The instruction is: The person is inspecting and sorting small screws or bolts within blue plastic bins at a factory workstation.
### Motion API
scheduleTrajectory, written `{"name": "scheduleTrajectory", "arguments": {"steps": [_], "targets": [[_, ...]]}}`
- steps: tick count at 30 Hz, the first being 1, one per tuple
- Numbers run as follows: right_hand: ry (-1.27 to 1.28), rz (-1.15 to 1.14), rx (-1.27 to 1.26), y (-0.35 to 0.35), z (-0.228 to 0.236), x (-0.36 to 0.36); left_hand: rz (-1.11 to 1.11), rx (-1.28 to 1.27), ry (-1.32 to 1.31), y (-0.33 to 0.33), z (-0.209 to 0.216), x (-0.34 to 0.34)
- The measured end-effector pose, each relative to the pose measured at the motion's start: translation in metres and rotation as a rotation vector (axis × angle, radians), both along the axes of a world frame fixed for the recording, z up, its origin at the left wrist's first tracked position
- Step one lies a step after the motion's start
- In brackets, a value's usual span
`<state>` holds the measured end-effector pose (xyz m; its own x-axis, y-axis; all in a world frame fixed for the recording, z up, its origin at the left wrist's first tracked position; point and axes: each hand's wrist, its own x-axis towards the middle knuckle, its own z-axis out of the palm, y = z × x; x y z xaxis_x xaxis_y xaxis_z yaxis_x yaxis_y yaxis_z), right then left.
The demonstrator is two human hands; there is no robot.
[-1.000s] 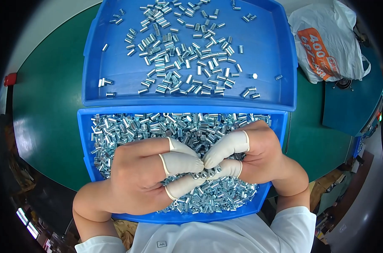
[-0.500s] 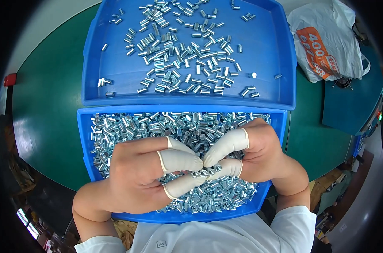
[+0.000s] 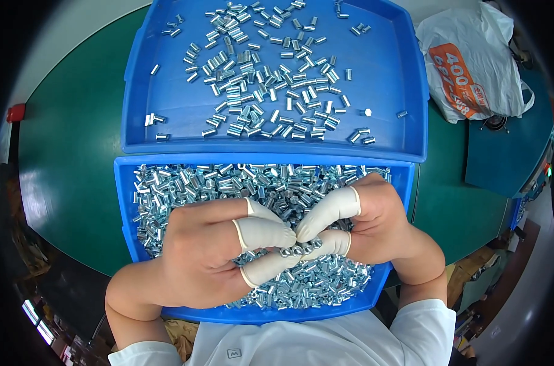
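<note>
Between my two hands, several small shiny metal rivet nuts (image 3: 297,250) sit side by side in a short row, their round open ends facing me. My left hand (image 3: 206,247) pinches the row's left part between thumb and fingers. On the right part, my right hand (image 3: 359,219) does the same, and the fingertips of both hands meet. White rubber finger cots cover the thumbs and some fingers. Below lies a blue bin (image 3: 261,160) filled with loose rivet nuts (image 3: 185,183). The fingers partly hide the held row.
Beyond the bin, a wider blue tray (image 3: 173,104) carries scattered rivet nuts (image 3: 252,91), densest in its middle. Both containers rest on a green table (image 3: 69,165). At the far right are a white plastic bag (image 3: 466,61) and a dark teal machine (image 3: 503,152). A red object (image 3: 15,113) is at the left edge.
The view has shifted slightly, so the trays appear a little lower and to the right. Both hands keep the same pinch on the row of rivet nuts.
</note>
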<state>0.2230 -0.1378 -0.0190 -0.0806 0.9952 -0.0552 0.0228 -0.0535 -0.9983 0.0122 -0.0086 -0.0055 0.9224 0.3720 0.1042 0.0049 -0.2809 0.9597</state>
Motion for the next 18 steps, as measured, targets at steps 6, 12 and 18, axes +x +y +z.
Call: {"name": "scheduleTrajectory", "arguments": {"steps": [6,12,18], "targets": [[0.017,-0.012,-0.021,0.0,0.0004,-0.0003,0.01,0.009,-0.003,-0.0006,-0.0014,-0.0006],[0.022,-0.014,-0.009,0.0,-0.0007,-0.0009,-0.003,0.056,-0.016,0.0002,-0.0015,-0.0008],[0.026,-0.007,-0.03,0.0001,0.0014,-0.0006,0.018,0.0,-0.006,-0.0017,-0.0001,-0.0007]]}}
